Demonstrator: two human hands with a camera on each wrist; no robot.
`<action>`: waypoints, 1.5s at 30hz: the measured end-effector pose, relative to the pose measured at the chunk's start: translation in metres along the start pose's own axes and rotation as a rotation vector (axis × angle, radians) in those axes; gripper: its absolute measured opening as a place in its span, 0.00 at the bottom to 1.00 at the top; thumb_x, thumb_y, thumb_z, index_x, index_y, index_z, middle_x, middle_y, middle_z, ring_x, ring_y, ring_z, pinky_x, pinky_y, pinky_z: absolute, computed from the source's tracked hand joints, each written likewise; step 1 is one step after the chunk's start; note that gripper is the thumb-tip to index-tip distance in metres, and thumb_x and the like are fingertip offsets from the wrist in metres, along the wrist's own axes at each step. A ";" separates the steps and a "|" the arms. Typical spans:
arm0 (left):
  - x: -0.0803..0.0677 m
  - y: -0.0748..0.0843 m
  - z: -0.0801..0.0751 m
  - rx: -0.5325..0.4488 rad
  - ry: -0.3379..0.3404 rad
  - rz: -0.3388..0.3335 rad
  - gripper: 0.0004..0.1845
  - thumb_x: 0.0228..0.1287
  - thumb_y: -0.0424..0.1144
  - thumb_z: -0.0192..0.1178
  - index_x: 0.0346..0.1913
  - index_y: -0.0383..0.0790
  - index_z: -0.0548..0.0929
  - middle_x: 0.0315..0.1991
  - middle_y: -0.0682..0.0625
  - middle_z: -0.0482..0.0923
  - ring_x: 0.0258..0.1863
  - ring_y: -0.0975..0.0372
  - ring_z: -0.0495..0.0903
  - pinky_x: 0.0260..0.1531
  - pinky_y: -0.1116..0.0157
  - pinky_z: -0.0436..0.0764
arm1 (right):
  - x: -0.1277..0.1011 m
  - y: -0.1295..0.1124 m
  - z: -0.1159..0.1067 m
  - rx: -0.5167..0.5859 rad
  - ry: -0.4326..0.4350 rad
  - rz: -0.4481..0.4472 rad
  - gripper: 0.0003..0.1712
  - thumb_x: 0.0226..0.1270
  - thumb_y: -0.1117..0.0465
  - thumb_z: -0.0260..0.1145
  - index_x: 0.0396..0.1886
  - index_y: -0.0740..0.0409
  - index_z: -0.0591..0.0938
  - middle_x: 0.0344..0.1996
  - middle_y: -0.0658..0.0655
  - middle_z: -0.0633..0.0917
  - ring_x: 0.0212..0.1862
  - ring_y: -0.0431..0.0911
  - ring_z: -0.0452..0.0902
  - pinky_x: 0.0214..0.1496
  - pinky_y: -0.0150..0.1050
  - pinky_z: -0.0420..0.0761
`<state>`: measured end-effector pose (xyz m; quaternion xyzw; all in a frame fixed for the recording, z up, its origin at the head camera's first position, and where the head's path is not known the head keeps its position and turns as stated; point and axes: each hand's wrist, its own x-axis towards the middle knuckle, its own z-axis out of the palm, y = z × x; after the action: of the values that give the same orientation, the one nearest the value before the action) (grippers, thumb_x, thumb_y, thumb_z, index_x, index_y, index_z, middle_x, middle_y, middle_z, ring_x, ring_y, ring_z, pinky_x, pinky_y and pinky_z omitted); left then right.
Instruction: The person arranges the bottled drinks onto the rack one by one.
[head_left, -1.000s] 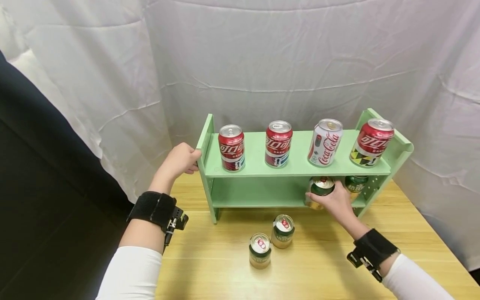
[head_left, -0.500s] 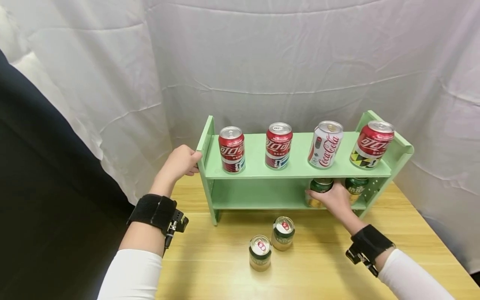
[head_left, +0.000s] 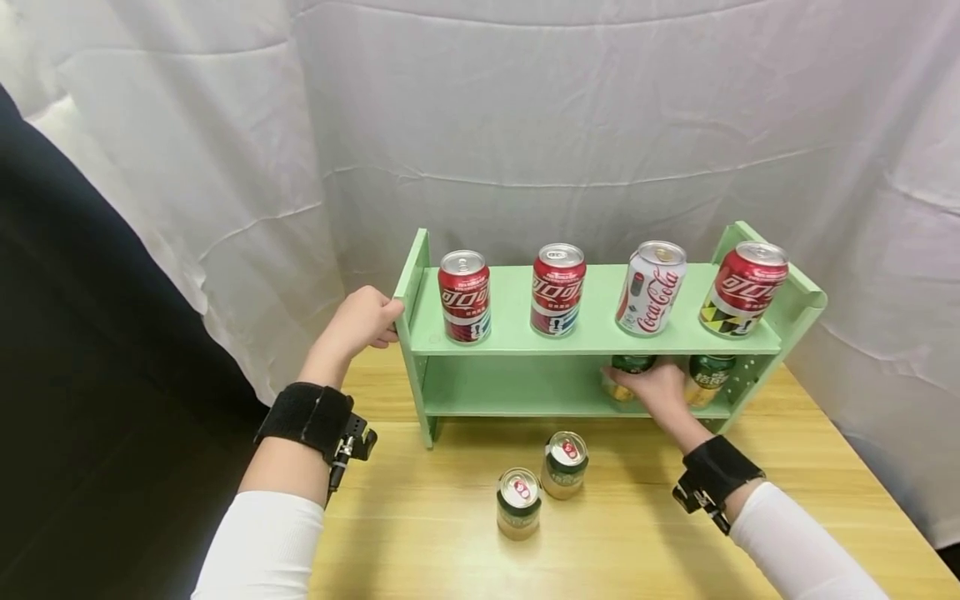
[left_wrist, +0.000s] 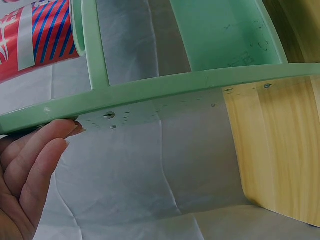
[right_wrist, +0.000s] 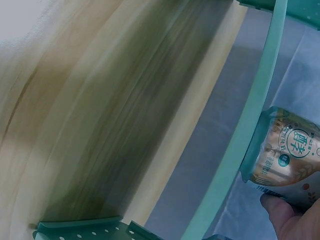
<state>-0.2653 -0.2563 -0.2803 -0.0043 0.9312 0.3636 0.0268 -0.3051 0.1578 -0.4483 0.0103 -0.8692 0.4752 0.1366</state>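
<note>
A green two-tier shelf rack (head_left: 517,342) stands on the table. My left hand (head_left: 363,319) holds its left side panel near the front edge; in the left wrist view the fingers (left_wrist: 37,155) lie against the outer face, and the thumb is hidden. My right hand (head_left: 658,387) grips a green-and-gold drink can (head_left: 626,390) on the lower tier, its top hidden under the upper board. The right wrist view shows that can (right_wrist: 287,150) upright at the tier's front edge, the thumb against its side. Just right of the hand stands a similar can (head_left: 708,379).
On the upper tier stand two red cola cans (head_left: 465,297) (head_left: 557,292), a white Coca-Cola can (head_left: 651,289) and a red-and-yellow can (head_left: 744,289). Two green-and-gold cans (head_left: 518,504) (head_left: 565,467) stand on the wooden table (head_left: 420,533) before the rack. A pale curtain (head_left: 562,125) hangs behind.
My right hand has brought its can down and then left along the lower tier, leaving a wider gap from the can on the right. The left hand keeps its place.
</note>
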 end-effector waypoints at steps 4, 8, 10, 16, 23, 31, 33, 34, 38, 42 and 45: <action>0.003 0.001 0.001 -0.007 -0.001 0.001 0.17 0.62 0.38 0.43 0.17 0.37 0.71 0.32 0.37 0.84 0.27 0.58 0.83 0.32 0.63 0.85 | -0.001 0.000 -0.002 0.000 -0.026 0.036 0.51 0.44 0.46 0.77 0.63 0.63 0.63 0.59 0.72 0.72 0.59 0.64 0.68 0.61 0.59 0.70; 0.004 0.003 0.001 0.000 -0.008 0.001 0.17 0.63 0.38 0.42 0.18 0.36 0.71 0.34 0.35 0.84 0.29 0.56 0.84 0.33 0.62 0.85 | -0.001 -0.002 -0.003 0.008 -0.043 0.051 0.57 0.43 0.45 0.77 0.67 0.64 0.58 0.62 0.73 0.68 0.63 0.65 0.65 0.64 0.59 0.67; 0.004 0.004 0.001 -0.001 -0.012 0.002 0.17 0.63 0.37 0.42 0.19 0.36 0.71 0.35 0.35 0.84 0.29 0.56 0.84 0.33 0.62 0.86 | -0.003 -0.003 -0.003 -0.018 -0.039 0.063 0.59 0.42 0.43 0.77 0.67 0.65 0.57 0.62 0.75 0.67 0.62 0.67 0.65 0.63 0.60 0.68; 0.005 0.006 0.001 -0.015 -0.020 0.000 0.17 0.63 0.38 0.42 0.19 0.35 0.73 0.36 0.34 0.83 0.30 0.55 0.84 0.33 0.62 0.86 | -0.019 -0.007 0.001 -0.008 0.019 0.063 0.61 0.44 0.48 0.77 0.70 0.64 0.50 0.61 0.76 0.66 0.62 0.67 0.64 0.64 0.61 0.66; 0.006 0.006 0.001 -0.018 -0.011 0.003 0.17 0.62 0.38 0.43 0.18 0.35 0.73 0.35 0.34 0.84 0.29 0.54 0.84 0.32 0.62 0.86 | -0.047 -0.016 0.003 0.036 0.031 0.115 0.64 0.49 0.49 0.75 0.73 0.63 0.42 0.66 0.73 0.59 0.68 0.65 0.57 0.68 0.57 0.62; 0.006 0.005 0.002 -0.029 -0.012 -0.006 0.18 0.62 0.38 0.43 0.24 0.29 0.78 0.36 0.32 0.83 0.29 0.55 0.84 0.33 0.61 0.86 | -0.075 -0.019 0.000 0.076 -0.038 0.111 0.62 0.53 0.48 0.73 0.74 0.60 0.42 0.71 0.70 0.53 0.70 0.65 0.52 0.70 0.58 0.59; 0.005 0.004 0.001 -0.021 -0.007 -0.007 0.18 0.62 0.37 0.43 0.22 0.30 0.76 0.35 0.32 0.83 0.28 0.55 0.84 0.32 0.61 0.86 | -0.082 -0.018 0.002 0.061 -0.051 0.080 0.61 0.52 0.48 0.73 0.74 0.60 0.44 0.71 0.70 0.54 0.70 0.65 0.52 0.69 0.59 0.59; 0.005 0.003 0.001 -0.017 -0.007 -0.007 0.17 0.62 0.37 0.42 0.21 0.31 0.75 0.35 0.32 0.83 0.28 0.55 0.84 0.32 0.61 0.86 | -0.085 -0.017 0.004 0.059 -0.055 0.055 0.60 0.52 0.49 0.73 0.74 0.61 0.45 0.71 0.71 0.55 0.70 0.66 0.53 0.69 0.59 0.59; 0.003 0.003 -0.002 0.013 -0.004 -0.001 0.17 0.63 0.37 0.41 0.19 0.33 0.73 0.36 0.32 0.83 0.28 0.55 0.84 0.32 0.61 0.86 | -0.096 -0.011 0.016 0.080 -0.080 -0.066 0.56 0.50 0.55 0.75 0.72 0.66 0.52 0.68 0.72 0.60 0.69 0.65 0.55 0.70 0.56 0.58; 0.001 0.004 -0.002 0.035 -0.011 0.001 0.19 0.65 0.38 0.41 0.22 0.32 0.74 0.36 0.32 0.83 0.28 0.55 0.84 0.32 0.61 0.85 | -0.104 -0.001 0.031 0.111 -0.121 -0.162 0.53 0.49 0.60 0.75 0.70 0.68 0.55 0.66 0.72 0.63 0.67 0.64 0.58 0.71 0.38 0.59; 0.001 0.004 0.000 0.037 -0.021 0.003 0.19 0.65 0.38 0.40 0.24 0.30 0.76 0.35 0.33 0.83 0.27 0.56 0.83 0.32 0.62 0.85 | -0.108 0.007 0.042 0.112 -0.152 -0.201 0.53 0.47 0.61 0.76 0.69 0.68 0.57 0.65 0.71 0.65 0.66 0.64 0.60 0.66 0.20 0.57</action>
<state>-0.2660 -0.2539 -0.2776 0.0014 0.9374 0.3464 0.0362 -0.2114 0.1145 -0.5020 0.1408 -0.8437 0.5048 0.1163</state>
